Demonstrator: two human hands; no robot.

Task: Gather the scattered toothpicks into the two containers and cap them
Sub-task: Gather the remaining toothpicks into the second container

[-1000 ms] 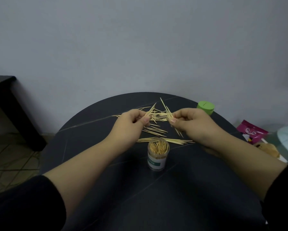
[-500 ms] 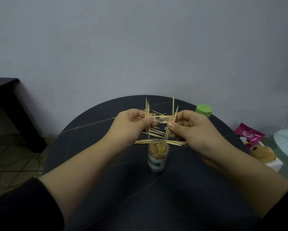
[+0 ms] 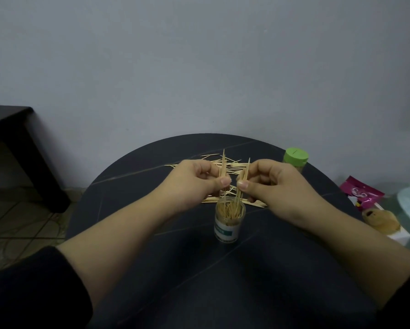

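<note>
Above the open container (image 3: 229, 220), left hand (image 3: 194, 184) and right hand (image 3: 276, 186) pinch upright toothpicks (image 3: 223, 167), partly hiding the pile (image 3: 235, 164).

Home room, round dark table (image 3: 223, 281), tiled floor (image 3: 21, 222), snack packet (image 3: 363, 193)

head cam | single view | faces forward-down across table (image 3: 223, 281) to wall (image 3: 199, 67) | close above left hand (image 3: 197, 184), right hand (image 3: 277, 186)

Clear jar (image 3: 229, 220) stands uncapped, pretty stuffed already. Left bunch (image 3: 223, 168) is held upright just behind it, and right bunch (image 3: 245, 173) dips its tips into the mouth. Loose toothpicks (image 3: 233, 163) lie scattered behind. Green-capped jar (image 3: 295, 159) stands far right.
</note>
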